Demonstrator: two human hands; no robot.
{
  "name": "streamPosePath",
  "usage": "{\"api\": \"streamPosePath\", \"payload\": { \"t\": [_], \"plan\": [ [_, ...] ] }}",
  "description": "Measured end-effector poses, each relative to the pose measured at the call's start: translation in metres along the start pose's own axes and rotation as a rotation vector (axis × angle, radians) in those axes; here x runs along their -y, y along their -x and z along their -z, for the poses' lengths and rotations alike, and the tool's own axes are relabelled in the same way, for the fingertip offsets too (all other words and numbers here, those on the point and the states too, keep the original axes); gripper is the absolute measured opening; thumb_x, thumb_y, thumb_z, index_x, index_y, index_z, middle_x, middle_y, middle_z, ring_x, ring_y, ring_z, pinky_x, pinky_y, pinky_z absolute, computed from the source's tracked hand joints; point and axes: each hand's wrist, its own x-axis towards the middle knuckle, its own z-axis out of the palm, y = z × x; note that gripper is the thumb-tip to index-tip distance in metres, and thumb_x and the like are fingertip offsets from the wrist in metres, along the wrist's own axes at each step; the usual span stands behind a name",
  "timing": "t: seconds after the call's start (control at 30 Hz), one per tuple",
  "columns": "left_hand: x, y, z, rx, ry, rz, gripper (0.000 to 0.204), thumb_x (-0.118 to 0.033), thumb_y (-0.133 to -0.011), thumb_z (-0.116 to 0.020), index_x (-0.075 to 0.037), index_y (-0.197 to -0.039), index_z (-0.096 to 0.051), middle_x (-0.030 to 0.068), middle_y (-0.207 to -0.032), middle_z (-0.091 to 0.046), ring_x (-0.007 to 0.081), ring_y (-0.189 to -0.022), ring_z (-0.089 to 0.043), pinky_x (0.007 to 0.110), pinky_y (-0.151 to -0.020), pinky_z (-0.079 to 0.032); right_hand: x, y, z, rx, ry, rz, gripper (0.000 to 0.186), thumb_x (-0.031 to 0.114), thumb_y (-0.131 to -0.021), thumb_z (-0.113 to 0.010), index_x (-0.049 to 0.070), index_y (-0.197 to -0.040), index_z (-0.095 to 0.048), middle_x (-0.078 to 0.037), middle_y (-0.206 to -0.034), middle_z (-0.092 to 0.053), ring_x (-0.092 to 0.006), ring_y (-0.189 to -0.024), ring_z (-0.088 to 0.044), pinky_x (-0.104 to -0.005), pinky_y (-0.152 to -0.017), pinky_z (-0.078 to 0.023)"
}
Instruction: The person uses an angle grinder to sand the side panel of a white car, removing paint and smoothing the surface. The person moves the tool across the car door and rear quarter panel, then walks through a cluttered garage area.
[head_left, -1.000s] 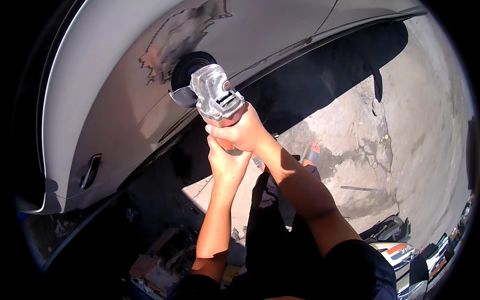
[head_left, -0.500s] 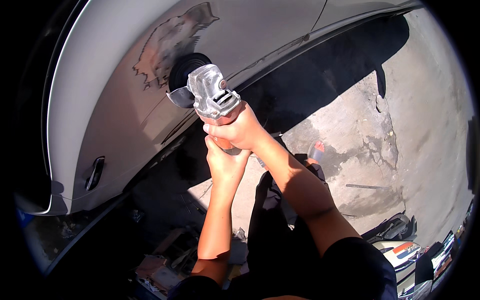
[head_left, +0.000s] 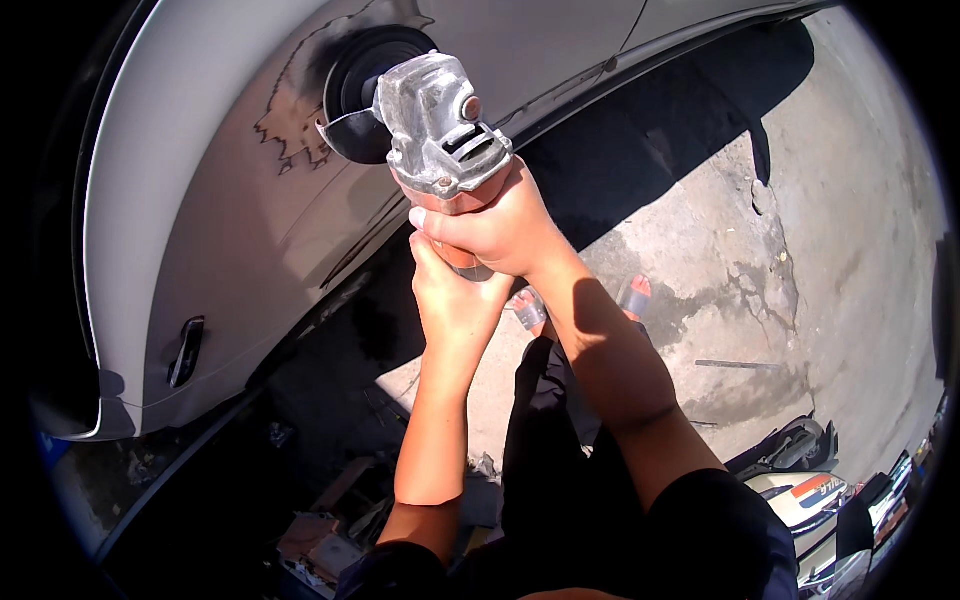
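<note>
Both of my hands grip an angle grinder (head_left: 435,120) with a bare metal gear head and an orange body. Just below the gear head, my right hand (head_left: 505,225) wraps the body. My left hand (head_left: 455,295) closes around it lower down. A round black disc (head_left: 372,62) on the grinder faces the car's light-coloured side panel (head_left: 235,190), over a ragged patch of stripped, dark-stained surface (head_left: 290,125). Whether the disc touches the panel, I cannot tell.
A door handle (head_left: 186,352) sits on the panel at left. Concrete ground (head_left: 690,260), partly shaded, lies to the right, with a thin strip (head_left: 738,365) on it. Motorbike-like parts (head_left: 800,490) stand at lower right, and scraps (head_left: 325,540) lie at lower left.
The grinder and both hands have moved up in the view, and the grinder looks larger. Its disc now covers more of the stripped patch. Both hands keep their grip.
</note>
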Motion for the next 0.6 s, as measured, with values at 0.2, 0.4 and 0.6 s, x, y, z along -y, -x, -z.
{"api": "streamPosePath", "payload": {
  "t": [0.2,0.4,0.6],
  "plan": [
    [0.019,0.014,-0.001,0.006,-0.025,0.081,0.096,-0.029,-0.073,-0.090,0.004,-0.146,-0.038,0.0251,-0.133,-0.065,0.0365,-0.124,-0.065,0.042,-0.104,-0.051,-0.033,0.012,-0.003,0.024,-0.046,-0.071,0.047,0.003,-0.079,-0.080,0.000,-0.124,-0.069,-0.006,-0.115,-0.073,-0.0131,-0.104,-0.067,-0.0313,-0.096,-0.052],
    [-0.002,0.000,0.000,-0.025,-0.036,-0.038,0.089,-0.031,-0.075,-0.090,0.005,-0.141,-0.042,0.0281,-0.130,-0.065,0.0383,-0.122,-0.066,0.042,-0.102,-0.052,-0.009,-0.002,-0.001,-0.036,-0.164,-0.035,0.029,0.013,-0.075,-0.084,0.004,-0.101,-0.073,-0.003,-0.095,-0.074,-0.0116,-0.090,-0.067,-0.0315,-0.084,-0.054],
    [0.020,0.007,-0.010,0.006,-0.053,0.040,0.078,-0.033,-0.074,-0.091,0.005,-0.125,-0.047,0.0269,-0.119,-0.069,0.0384,-0.112,-0.071,0.042,-0.095,-0.055,-0.042,0.010,0.008,-0.039,-0.184,-0.145,0.043,0.000,-0.079,-0.079,-0.001,-0.122,-0.070,-0.006,-0.110,-0.074,-0.0132,-0.093,-0.069,-0.0303,-0.086,-0.057]
  ]
}}
